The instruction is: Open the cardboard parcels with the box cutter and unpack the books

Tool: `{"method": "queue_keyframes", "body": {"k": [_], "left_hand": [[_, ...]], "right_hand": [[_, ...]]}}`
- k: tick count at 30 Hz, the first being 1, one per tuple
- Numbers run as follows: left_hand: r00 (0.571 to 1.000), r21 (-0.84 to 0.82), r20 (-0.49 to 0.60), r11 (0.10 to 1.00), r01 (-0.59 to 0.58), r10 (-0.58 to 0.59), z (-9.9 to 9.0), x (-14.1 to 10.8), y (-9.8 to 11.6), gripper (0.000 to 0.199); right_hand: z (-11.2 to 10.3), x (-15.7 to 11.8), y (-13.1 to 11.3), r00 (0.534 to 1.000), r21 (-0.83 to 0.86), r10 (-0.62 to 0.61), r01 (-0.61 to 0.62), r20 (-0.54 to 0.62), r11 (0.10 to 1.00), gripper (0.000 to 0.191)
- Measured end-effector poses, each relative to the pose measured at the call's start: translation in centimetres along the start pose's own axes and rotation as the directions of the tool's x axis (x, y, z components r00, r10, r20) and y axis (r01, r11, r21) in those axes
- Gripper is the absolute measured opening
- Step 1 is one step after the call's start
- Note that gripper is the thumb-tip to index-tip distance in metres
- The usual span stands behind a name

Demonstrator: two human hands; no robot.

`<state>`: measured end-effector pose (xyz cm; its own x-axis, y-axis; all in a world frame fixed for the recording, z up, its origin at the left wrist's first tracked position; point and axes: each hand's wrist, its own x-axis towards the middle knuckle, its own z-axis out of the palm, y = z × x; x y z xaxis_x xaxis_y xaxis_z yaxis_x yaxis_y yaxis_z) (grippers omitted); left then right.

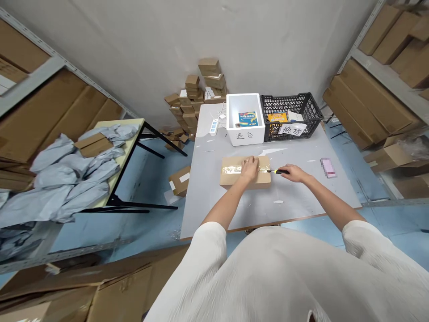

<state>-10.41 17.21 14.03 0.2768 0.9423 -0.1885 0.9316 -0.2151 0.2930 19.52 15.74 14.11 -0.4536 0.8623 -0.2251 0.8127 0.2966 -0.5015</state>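
A brown cardboard box (231, 178) with clear tape along its top lies on the grey table (208, 201). My left hand (250, 168) presses down on the box top, fingers bent over the tape; nothing shows gripped in it. In my right hand (293, 173) is a black and yellow box cutter (280, 171), held from the right side. Its tip meets the taped seam at the box's right end.
Behind the box stand a white foam box (246, 136) and a black plastic crate (310, 118), both with packets inside. A power strip (213, 127) lies at left, a pink pixelated item (328, 168) at right. Grey mailing bags (77, 174) cover a side table; stacked cartons (192, 107) stand behind.
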Motion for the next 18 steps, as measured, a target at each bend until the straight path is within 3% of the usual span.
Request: {"method": "queue_keyframes", "body": {"k": [7,11,18], "left_hand": [[0.994,-0.033,0.105,0.999,-0.005,0.008,0.3,1.5,-1.4,0.076],[0.995,-0.025,0.077,0.998,-0.054,0.056,0.7,0.7,-1.9,0.072],[0.999,-0.019,0.001,0.999,-0.039,0.039,1.7,0.2,-2.0,0.071]], "right_hand": [[1.0,-0.3,-0.1,0.999,-0.127,0.001,-0.007,-0.048,0.992,0.046],[1.8,-0.1,-0.2,0.997,-0.099,0.028,-0.035,-0.073,0.995,0.045],[2.9,0.1,-0.4,0.988,-0.126,0.065,-0.084,-0.144,0.989,0.048]]}}
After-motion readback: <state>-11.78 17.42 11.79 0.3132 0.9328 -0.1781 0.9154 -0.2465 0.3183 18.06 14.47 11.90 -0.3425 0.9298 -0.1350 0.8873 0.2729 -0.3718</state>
